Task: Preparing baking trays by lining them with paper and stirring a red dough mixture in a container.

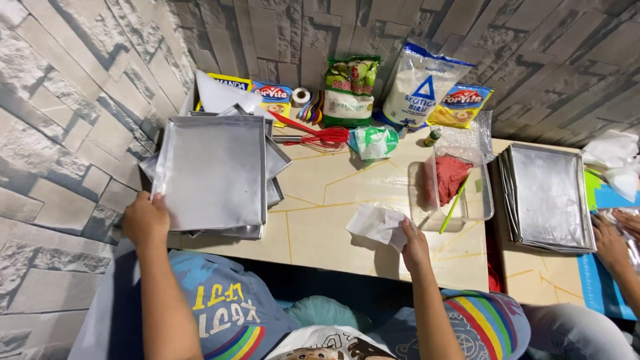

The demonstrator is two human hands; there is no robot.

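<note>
Near edge, left hand [145, 220]: gripping the top baking tray's [212, 172] lower-left corner.
Near edge, right hand [415, 245]: pinching white paper [377, 224] lying on the desk [320, 200].
Tray: sitting square, silvery, shallow, atop a messy stack.
Beyond: a clear tub [477, 200] holding something red.

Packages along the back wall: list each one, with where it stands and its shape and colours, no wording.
Yellow flat packet: far left, behind the trays.
Blue-and-yellow sachet: beside it.
Green-and-white bag: centre, upright.
White bag with blue trim: right of centre, tall, leaning.
Yellow sachet: furthest right, tilted.
</note>
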